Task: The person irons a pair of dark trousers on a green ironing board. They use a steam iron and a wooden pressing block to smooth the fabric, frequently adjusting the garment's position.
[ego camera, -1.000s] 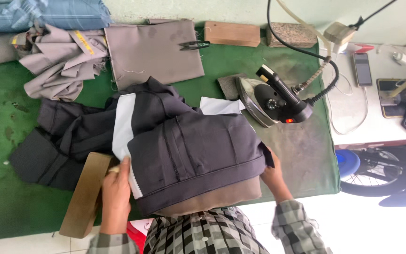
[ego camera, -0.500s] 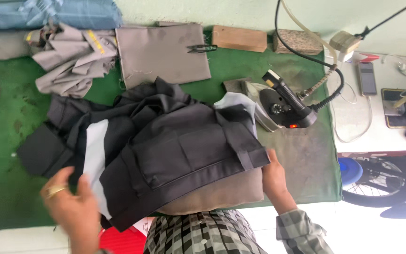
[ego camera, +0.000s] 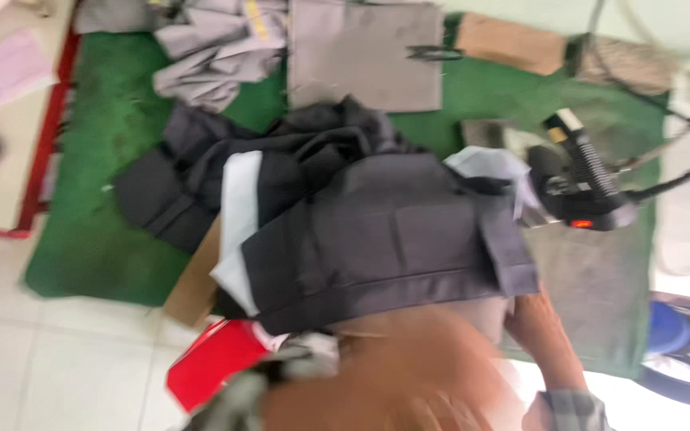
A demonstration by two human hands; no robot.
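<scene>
We note a dark garment lying on the green table, near its front edge and close to the person. A pale lining strip shows along the garment's left side, and a second pale patch sticks out at its upper right.

The right hand rests at the garment's lower right corner, touching the cloth from below; its fingers are tucked under the edge, so we cannot tell whether they are spread or pinching. The left hand is not clearly seen: a large blurred arm crosses the bottom of the view, and we cannot tell the state of its fingers.

A black iron with a red light stands just to the right of the garment, its cord trailing off to the right. Behind the garment lie a flat grey piece with scissors on it, and a crumpled grey heap to its left. Two wooden blocks sit at the table's far edge. A wooden board lies partly under the garment's left side. A red object shows below the table edge. The whole view is motion-blurred.
</scene>
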